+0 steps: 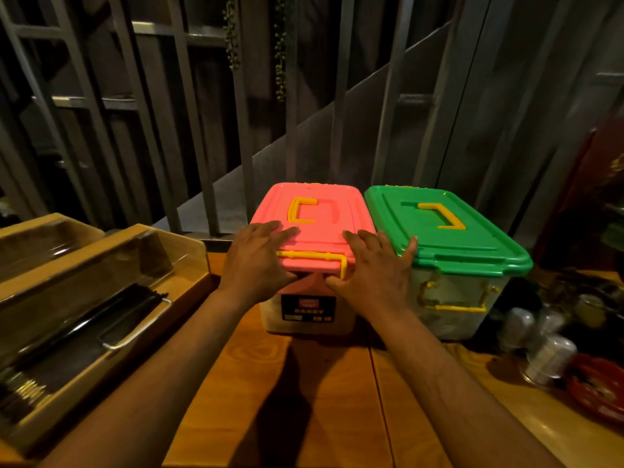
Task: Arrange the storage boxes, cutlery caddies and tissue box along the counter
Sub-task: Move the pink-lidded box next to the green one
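Fingers of the left hand lie flat and spread on the near left edge of the pink-lidded box; the right hand rests likewise on its near right corner, thumb by the yellow latch, gripping nothing. Two storage boxes stand on the table: the green-lidded box touches the pink one's right side. Left of the pink box lie two wooden caddies, partly cut off, contents dark and unclear. Right of it, blurred metal cups.
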